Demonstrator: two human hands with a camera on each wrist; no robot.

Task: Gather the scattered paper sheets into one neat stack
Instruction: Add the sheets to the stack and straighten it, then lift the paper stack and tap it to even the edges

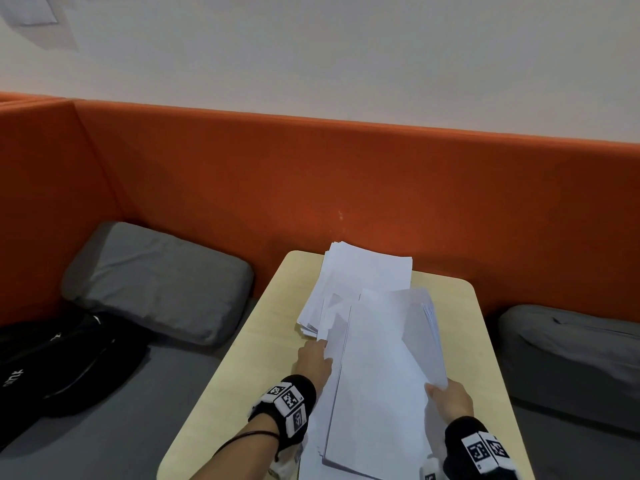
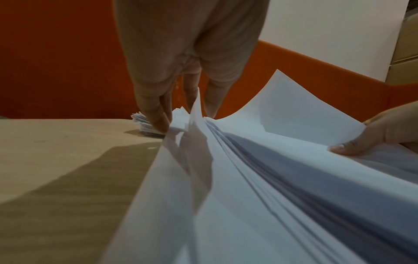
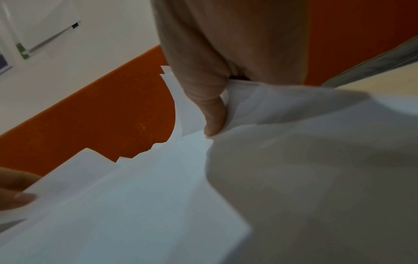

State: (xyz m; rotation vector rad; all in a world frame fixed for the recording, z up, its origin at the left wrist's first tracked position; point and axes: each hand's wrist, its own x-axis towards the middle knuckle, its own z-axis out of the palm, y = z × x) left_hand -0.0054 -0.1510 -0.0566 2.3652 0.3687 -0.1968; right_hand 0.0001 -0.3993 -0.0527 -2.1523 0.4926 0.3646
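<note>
Lowest in the head view, the right hand (image 1: 452, 398) pinches the lifted right edge of the near bundle of white paper sheets (image 1: 377, 382). In the right wrist view its thumb (image 3: 212, 114) is curled down onto the paper with the other digits hidden beneath, so the edge bows upward. At the bundle's left edge, the left hand (image 1: 313, 360) has its fingers (image 2: 156, 114) straight and pointing down, their tips against the sheet edges where the near bundle meets the next pile; nothing is curled around paper there.

The bundle lies on the pale wooden tabletop (image 1: 242, 358), running from the bottom edge of the frame up toward its centre, its layers fanned and misaligned in the left wrist view. Beyond it, in the middle of the frame, a second loose pile of white sheets (image 1: 363, 271) reaches the tabletop's far edge, its corners splayed.

The paper looks light, limp and slippery sheet on sheet: a one-sided pinch will likely let lower sheets slide out and the unsupported part sag. Taking both long edges, or squaring the short edges against the tabletop, seems the safer hold.

Farther off, a grey cushion (image 1: 156, 282) sits left of centre before an orange upholstered backrest (image 1: 346, 174).
</note>
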